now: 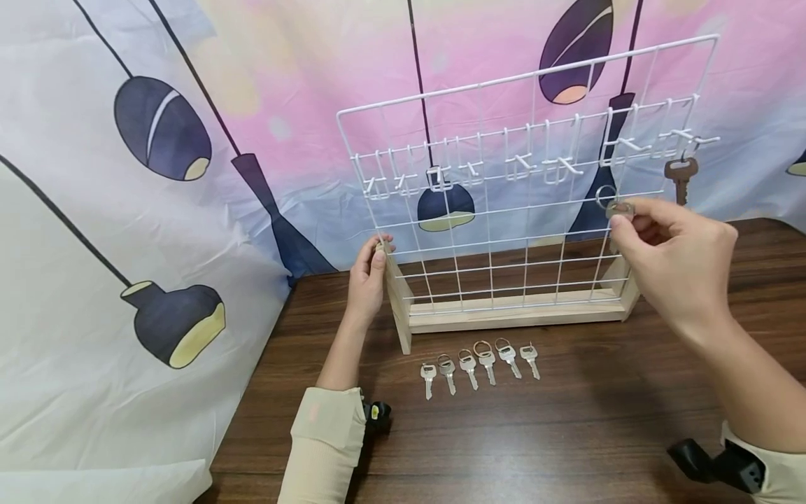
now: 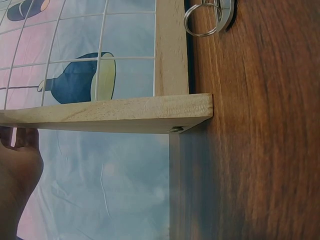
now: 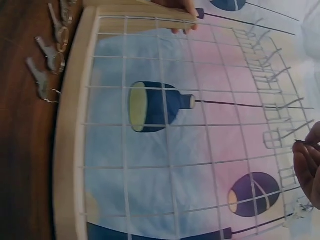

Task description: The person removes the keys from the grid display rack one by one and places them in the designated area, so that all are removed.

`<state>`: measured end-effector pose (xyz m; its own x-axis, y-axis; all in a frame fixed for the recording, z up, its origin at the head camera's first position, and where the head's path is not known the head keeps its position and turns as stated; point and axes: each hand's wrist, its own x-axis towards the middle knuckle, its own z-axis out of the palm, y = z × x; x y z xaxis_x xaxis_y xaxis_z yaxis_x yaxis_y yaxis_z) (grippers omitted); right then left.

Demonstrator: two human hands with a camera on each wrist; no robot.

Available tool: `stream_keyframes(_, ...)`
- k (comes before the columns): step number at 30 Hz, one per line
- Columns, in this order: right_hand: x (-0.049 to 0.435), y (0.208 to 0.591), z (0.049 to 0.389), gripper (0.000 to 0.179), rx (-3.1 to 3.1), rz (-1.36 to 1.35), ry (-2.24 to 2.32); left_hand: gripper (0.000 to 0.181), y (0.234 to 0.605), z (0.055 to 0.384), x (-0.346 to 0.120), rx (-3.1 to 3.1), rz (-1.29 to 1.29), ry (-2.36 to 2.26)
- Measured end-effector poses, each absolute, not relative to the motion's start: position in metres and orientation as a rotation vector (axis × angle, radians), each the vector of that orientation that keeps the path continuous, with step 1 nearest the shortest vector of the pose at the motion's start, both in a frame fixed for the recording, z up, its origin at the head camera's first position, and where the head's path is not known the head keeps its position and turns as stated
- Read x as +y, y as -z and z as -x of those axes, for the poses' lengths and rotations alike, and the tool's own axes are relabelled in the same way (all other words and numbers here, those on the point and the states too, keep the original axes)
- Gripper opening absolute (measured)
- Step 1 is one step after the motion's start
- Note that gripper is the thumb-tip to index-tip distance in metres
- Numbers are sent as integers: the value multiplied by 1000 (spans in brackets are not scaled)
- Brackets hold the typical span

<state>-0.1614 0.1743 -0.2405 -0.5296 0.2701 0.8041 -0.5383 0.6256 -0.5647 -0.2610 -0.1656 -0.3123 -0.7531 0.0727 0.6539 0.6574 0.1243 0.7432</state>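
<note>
In the head view my right hand (image 1: 683,262) pinches a key (image 1: 620,208) by its head between thumb and index finger, with its ring sticking up in front of the white wire grid (image 1: 491,246). The key's blade is hidden by the fingers. My left hand (image 1: 367,280) holds the wooden side support (image 1: 397,297) of the rack at its upper end. White hooks (image 1: 560,168) line an upper bar of the grid. From the hook at the far right hangs a brownish key (image 1: 682,178), just above my right hand.
Several silver keys with rings (image 1: 467,364) lie in a row on the dark wooden table (image 1: 535,441), in front of the rack's wooden base bar (image 1: 516,315). A cloth printed with hanging lamps (image 1: 283,105) covers the wall close behind the rack.
</note>
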Motion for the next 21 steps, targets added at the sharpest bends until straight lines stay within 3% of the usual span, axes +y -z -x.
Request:
stream_keyframes(12, 166, 278, 170, 9, -2099, -366, -1112, 27, 293, 242, -157, -1982, 665, 1676)
stream_keyframes(21, 162, 306, 182, 12, -2402, -450, -1206, 29, 310, 260, -165, -1961, 682, 1669)
